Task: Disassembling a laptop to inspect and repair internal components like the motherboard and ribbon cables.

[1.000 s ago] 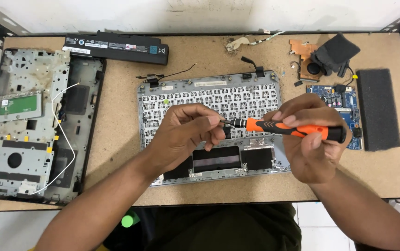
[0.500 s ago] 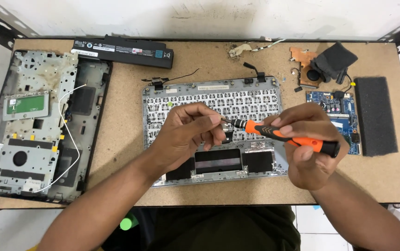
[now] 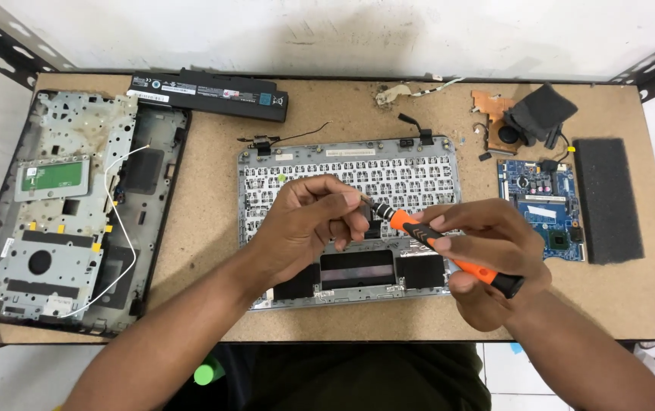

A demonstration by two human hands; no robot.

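Across the brown desk [image 3: 206, 221], a stripped laptop base [image 3: 69, 213] overhangs the 9 o'clock edge, with bare board between it and the upturned keyboard panel [image 3: 350, 164] at centre. Toward 3 o'clock, a black foam pad [image 3: 609, 199] lies near the edge, a blue circuit board [image 3: 544, 205] just beside it. At 11 o'clock a black battery [image 3: 209, 93] lies along the far edge. Over the panel, the right hand [image 3: 487, 259] is clenched around an orange screwdriver [image 3: 438, 243]; the left hand [image 3: 305, 224] pinches its metal tip.
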